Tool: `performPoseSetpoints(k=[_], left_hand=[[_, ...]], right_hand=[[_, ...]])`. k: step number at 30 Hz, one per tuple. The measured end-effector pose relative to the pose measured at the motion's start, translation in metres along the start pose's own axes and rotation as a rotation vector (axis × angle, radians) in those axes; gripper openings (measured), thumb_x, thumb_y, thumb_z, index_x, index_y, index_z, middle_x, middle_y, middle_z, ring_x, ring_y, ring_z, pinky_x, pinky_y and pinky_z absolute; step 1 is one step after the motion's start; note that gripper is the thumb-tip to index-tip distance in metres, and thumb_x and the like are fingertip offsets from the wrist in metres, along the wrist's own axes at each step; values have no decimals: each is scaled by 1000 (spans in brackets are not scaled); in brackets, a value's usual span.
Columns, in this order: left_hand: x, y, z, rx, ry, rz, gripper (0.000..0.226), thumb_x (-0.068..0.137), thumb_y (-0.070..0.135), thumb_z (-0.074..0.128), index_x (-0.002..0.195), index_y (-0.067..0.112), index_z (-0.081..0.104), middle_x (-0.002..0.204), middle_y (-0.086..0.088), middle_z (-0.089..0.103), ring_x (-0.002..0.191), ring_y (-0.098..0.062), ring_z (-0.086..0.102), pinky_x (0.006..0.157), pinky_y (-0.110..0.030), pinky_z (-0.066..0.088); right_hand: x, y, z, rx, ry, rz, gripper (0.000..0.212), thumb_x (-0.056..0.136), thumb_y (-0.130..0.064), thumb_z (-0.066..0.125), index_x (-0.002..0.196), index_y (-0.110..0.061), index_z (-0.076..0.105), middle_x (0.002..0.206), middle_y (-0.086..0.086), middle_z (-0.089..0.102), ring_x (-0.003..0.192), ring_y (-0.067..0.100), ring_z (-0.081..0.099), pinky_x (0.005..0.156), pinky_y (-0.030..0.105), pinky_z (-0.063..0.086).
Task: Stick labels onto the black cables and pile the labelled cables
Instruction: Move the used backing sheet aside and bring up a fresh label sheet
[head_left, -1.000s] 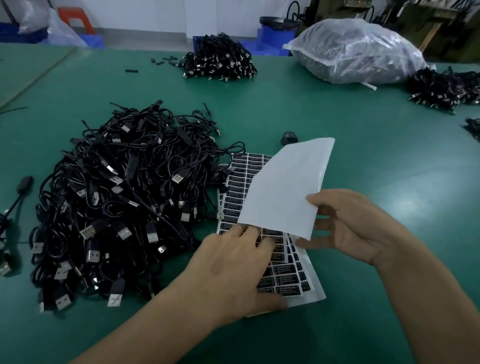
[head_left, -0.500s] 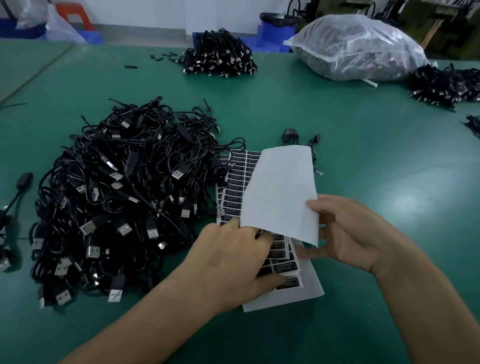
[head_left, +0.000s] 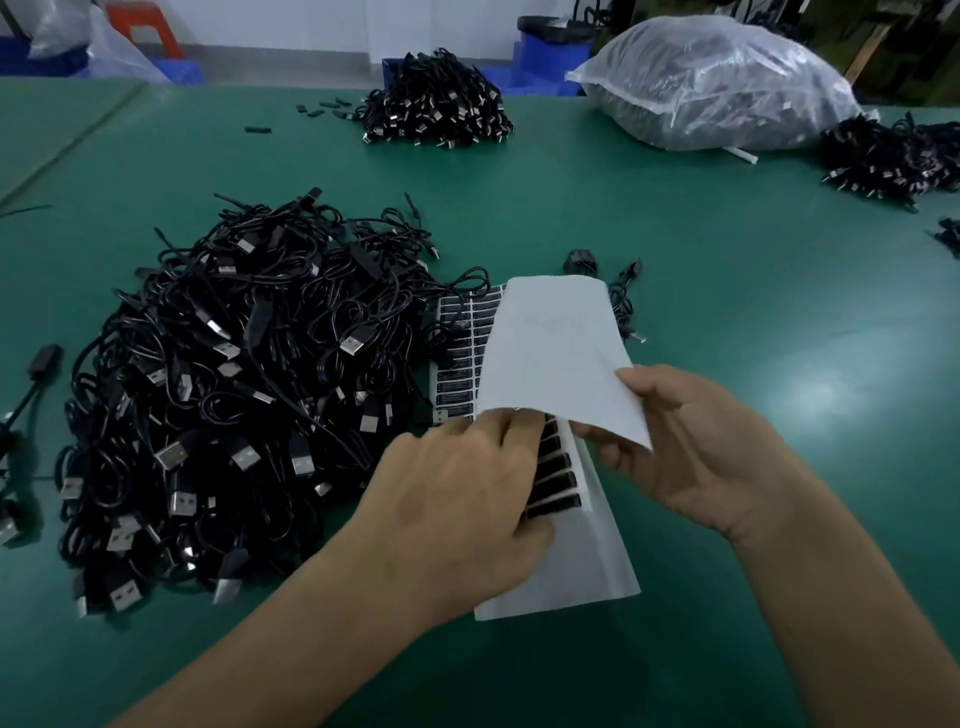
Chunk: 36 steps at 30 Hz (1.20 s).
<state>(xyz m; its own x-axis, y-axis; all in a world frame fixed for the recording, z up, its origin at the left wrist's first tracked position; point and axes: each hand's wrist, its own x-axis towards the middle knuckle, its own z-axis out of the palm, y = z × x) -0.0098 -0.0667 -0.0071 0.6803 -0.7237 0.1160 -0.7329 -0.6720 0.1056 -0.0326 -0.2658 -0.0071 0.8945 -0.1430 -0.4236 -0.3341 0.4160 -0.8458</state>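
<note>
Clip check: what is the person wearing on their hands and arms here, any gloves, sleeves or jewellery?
Nothing worn shows. The left hand and right hand are bare, with no gloves, rings or tape. The left forearm and right forearm are bare too, right to the frame edge: no sleeve, cuff, watch or wrist strap in view.
</note>
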Motion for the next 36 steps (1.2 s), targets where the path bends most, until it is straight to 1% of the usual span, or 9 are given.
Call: performPoseSetpoints(k=[4, 8, 11, 15, 19, 21, 23, 29, 36], left_hand=[[0, 1, -5, 76, 57, -80, 55, 87, 40, 19, 134, 22, 42, 98, 6, 62, 60, -16, 36, 49, -27, 25], [3, -9, -16, -15, 124, -157, 55, 90, 33, 20, 138, 19, 42, 89, 2, 64, 62, -27, 60, 57, -35, 48], [3, -14, -24, -66, 186, -219, 53, 90, 32, 19, 135, 17, 44, 80, 3, 57, 67, -33, 63, 63, -40, 51], [3, -19, -30, -78, 245, -273, 47, 91, 28, 25, 129, 12, 48, 65, 7, 40, 58, -33, 56, 57, -39, 46], [3, -25, -35, -180, 291, -305, 42, 91, 21, 32, 123, 4, 54, 55, 6, 35, 47, -29, 48, 47, -35, 38], [3, -29, -36, -210, 318, -321, 36, 93, 18, 35, 121, 5, 54, 55, 4, 38, 47, -26, 46, 47, -33, 34], [4, -33, -37, -243, 345, -331, 29, 96, 15, 39, 120, 5, 54, 55, 1, 41, 47, -26, 45, 48, -34, 33], [5, -25, -34, -243, 292, -303, 36, 94, 20, 34, 122, 9, 53, 57, 3, 40, 54, -34, 52, 50, -38, 40], [0, -12, -30, -172, 230, -219, 41, 92, 30, 27, 123, 16, 49, 69, 6, 46, 58, -30, 58, 57, -40, 50]], right_hand=[[-7, 0, -14, -15, 175, -115, 16, 95, -15, 50, 96, -5, 63, 79, 5, 69, 69, 19, 63, 53, 30, 50], [-24, 5, -39, -272, 237, -67, 12, 90, -15, 52, 92, -5, 58, 78, 12, 55, 61, 21, 55, 51, 29, 43], [-32, 8, -49, -524, 232, -41, 18, 96, -8, 48, 82, 2, 55, 72, 10, 49, 60, 20, 47, 49, 25, 33], [-40, 5, -49, -717, 163, 10, 23, 91, -8, 52, 70, -10, 44, 54, -2, 37, 41, 10, 30, 36, 18, 23], [-49, -2, -40, -804, 172, 29, 27, 63, -24, 54, 60, -15, 28, 59, 5, 26, 48, 18, 19, 45, 18, 15], [-52, -1, -40, -853, 174, 55, 29, 59, -26, 53, 61, -18, 25, 67, 11, 22, 62, 26, 16, 55, 32, 12], [-54, 2, -41, -841, 159, 81, 31, 60, -26, 55, 62, -16, 26, 70, 11, 24, 66, 29, 18, 58, 38, 13], [-31, 17, -32, -787, 71, 49, 48, 95, -16, 60, 47, -21, 53, 48, -2, 44, 36, 10, 35, 36, 15, 24], [-10, 24, -10, -863, -36, -18, 50, 93, -31, 67, 47, -16, 57, 51, 4, 60, 37, 14, 42, 40, 15, 32]])
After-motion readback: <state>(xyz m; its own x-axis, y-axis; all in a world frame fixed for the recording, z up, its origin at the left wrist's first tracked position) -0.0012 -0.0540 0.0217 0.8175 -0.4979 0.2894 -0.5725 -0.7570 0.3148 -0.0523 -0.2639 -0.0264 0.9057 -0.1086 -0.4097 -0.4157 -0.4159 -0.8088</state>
